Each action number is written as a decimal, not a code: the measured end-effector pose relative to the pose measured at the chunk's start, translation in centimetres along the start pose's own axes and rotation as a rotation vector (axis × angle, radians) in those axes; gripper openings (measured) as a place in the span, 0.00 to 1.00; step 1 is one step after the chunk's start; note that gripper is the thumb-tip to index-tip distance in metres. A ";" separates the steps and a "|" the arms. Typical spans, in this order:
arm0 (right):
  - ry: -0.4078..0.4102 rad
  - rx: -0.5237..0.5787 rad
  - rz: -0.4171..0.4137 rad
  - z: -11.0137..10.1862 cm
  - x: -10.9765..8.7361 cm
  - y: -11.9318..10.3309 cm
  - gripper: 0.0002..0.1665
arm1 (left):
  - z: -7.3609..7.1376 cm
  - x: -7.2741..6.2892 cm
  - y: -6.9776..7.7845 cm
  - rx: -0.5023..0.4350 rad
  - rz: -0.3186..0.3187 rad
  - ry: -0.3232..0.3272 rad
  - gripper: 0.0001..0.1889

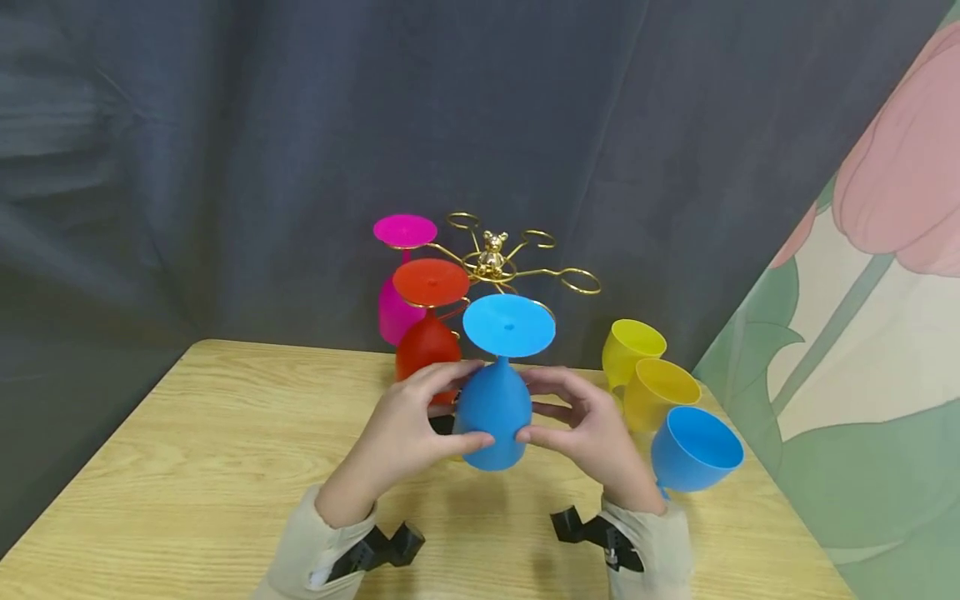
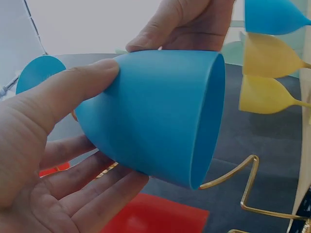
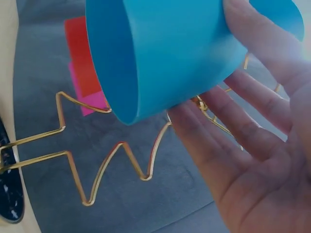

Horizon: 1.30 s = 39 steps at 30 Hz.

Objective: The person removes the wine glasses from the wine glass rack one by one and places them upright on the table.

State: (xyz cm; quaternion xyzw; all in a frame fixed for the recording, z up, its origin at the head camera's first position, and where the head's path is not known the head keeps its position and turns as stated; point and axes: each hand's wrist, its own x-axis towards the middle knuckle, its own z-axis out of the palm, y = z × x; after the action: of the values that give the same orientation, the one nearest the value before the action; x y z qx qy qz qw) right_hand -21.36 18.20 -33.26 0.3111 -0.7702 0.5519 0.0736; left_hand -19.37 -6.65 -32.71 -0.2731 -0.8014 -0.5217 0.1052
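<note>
Through my feed, both hands are clamping the blue cup (image 1: pixel 495 408): the left hand (image 1: pixel 405 425) is holding one flank and the right hand (image 1: pixel 588 425) the other, thumbs pressing on the near side and fingers wrapping behind. Neither is lying nearer, since the cup is sitting squarely between them and both are touching it. I'm reading its long axis as close to upright, with the cup hanging upside down: the mouth is facing the desk (image 1: pixel 247 442), apparently clear of it, while the stem is rising out above the thumbs and the flat foot is pointing up. Just beyond that foot, the gold stand (image 1: pixel 491 268) is spreading its looped arms; a curve of its wire is peeking past the foot's edge, and I'm not able to tell whether the foot is resting in that loop or merely hiding it. Past the left hand, the red cup (image 1: pixel 427 346) and pink cup (image 1: pixel 400 310) are also hanging foot-up. Beside the right hand, three more cups (image 1: pixel 656 400) are standing mouth-up.
</note>
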 end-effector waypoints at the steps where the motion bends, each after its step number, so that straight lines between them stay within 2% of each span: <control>1: -0.002 0.000 0.006 0.1 -0.1 0.1 0.33 | 0.0 -0.1 -0.1 0.003 0.006 -0.007 0.38; 9: -0.048 -0.030 0.041 0.4 -1.1 1.5 0.33 | 0.7 -0.7 -1.0 0.013 0.024 -0.044 0.38; 17: -0.076 0.063 -0.036 1.3 -1.9 2.6 0.37 | 0.8 -1.3 -1.4 -0.007 0.070 -0.054 0.39; 21: -0.074 0.058 -0.044 1.9 -2.0 3.1 0.38 | 0.8 -1.6 -1.7 -0.021 0.084 -0.052 0.38; 32: -0.099 0.007 -0.054 2.9 -2.0 3.3 0.42 | 0.2 -1.9 -2.3 -0.083 0.026 -0.049 0.39; 39: -0.092 -0.019 -0.031 3.2 -2.2 3.3 0.48 | 0.5 -1.9 -2.3 -0.117 0.033 -0.066 0.38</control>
State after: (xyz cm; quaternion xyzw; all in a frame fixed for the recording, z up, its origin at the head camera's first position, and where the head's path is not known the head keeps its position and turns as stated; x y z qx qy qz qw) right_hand -20.71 16.87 -38.09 0.3473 -0.7730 0.5285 0.0493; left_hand -18.98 -7.55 -35.54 -0.3087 -0.7681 -0.5565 0.0712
